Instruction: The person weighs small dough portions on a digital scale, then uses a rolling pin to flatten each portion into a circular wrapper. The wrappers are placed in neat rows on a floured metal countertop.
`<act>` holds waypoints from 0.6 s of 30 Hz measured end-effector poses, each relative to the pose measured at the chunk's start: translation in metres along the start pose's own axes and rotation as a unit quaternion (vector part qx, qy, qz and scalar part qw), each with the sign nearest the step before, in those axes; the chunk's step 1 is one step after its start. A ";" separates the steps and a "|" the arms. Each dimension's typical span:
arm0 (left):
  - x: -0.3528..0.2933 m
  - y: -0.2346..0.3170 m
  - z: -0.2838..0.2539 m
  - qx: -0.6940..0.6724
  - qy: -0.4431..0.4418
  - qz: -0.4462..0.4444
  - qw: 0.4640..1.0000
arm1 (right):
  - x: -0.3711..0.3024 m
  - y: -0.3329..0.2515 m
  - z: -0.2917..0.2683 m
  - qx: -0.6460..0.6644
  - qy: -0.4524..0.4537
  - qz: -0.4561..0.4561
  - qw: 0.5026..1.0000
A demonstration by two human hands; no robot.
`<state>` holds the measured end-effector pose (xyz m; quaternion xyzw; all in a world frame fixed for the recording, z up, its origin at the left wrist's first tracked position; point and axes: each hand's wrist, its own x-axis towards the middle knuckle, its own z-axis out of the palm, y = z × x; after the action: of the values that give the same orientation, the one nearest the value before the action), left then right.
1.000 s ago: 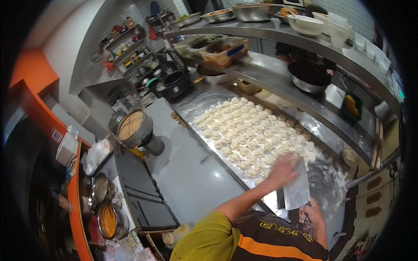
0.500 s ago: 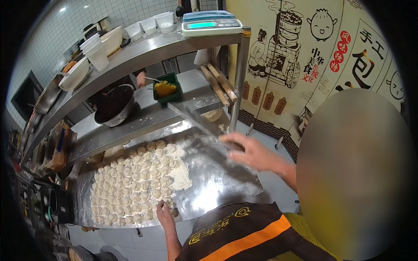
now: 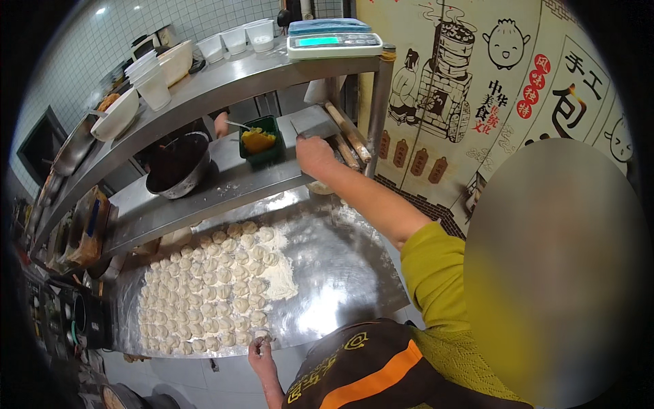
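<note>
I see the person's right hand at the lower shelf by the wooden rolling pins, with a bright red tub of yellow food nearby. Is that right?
Not quite: the tub is dark green, not bright red, as the head view shows. The rest stands: it holds yellow food, and the person's right hand is at the lower shelf by the wooden rolling pins.

Right of the scale (image 3: 334,45), the wall (image 3: 477,75) has black and red writing, and red circles (image 3: 532,85) with pale writing. Far below the scale, the apron (image 3: 381,351) has yellow writing (image 3: 325,376). The scale's screen (image 3: 319,41) looks too small to read.
</note>
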<state>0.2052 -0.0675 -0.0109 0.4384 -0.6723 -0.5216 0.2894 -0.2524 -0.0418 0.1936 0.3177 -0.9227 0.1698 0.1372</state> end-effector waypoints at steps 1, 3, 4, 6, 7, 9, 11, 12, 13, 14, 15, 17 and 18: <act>-0.007 -0.001 -0.003 -0.021 0.003 -0.019 1.000 | 0.000 -0.007 0.010 -0.010 0.001 -0.011 1.000; -0.014 0.000 -0.004 -0.022 0.005 -0.028 0.999 | 0.003 -0.013 0.026 -0.032 0.006 -0.033 0.999; -0.017 0.005 -0.005 -0.020 0.008 -0.035 0.999 | 0.008 -0.015 0.030 -0.069 0.000 -0.057 0.996; -0.018 0.001 -0.007 0.038 0.003 -0.044 0.998 | 0.015 -0.003 0.039 -0.108 -0.020 -0.135 0.985; -0.020 0.002 -0.008 0.022 0.006 -0.042 0.999 | 0.012 -0.006 0.019 -0.100 -0.083 -0.135 0.982; -0.021 0.001 -0.007 0.000 0.012 -0.035 0.999 | 0.018 0.012 0.002 -0.127 -0.070 -0.063 0.987; -0.025 0.016 -0.001 0.008 0.002 -0.055 0.998 | 0.026 0.052 0.006 -0.195 0.026 -0.046 0.979; -0.026 0.017 0.002 0.009 0.000 -0.061 0.998 | 0.029 0.078 0.010 -0.329 0.146 -0.183 0.915; -0.028 0.014 0.006 0.011 -0.004 -0.068 0.998 | 0.034 0.085 0.016 -0.273 0.109 -0.130 0.947; -0.031 0.010 0.006 0.017 -0.002 -0.077 0.997 | 0.033 0.081 0.014 -0.271 0.113 -0.145 0.945; -0.033 0.007 0.008 0.003 -0.007 -0.080 0.997 | 0.030 0.075 0.013 -0.209 0.060 -0.079 0.973; -0.031 0.006 0.015 -0.027 -0.018 -0.078 0.996 | 0.038 0.085 0.018 -0.229 0.072 -0.120 0.963; -0.028 0.008 0.018 -0.014 -0.028 -0.071 0.997 | 0.036 0.089 0.020 -0.237 0.070 -0.113 0.962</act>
<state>0.2001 -0.0335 -0.0064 0.4666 -0.6398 -0.5622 0.2385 -0.3391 -0.0038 0.1686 0.3660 -0.8826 -0.0487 0.2910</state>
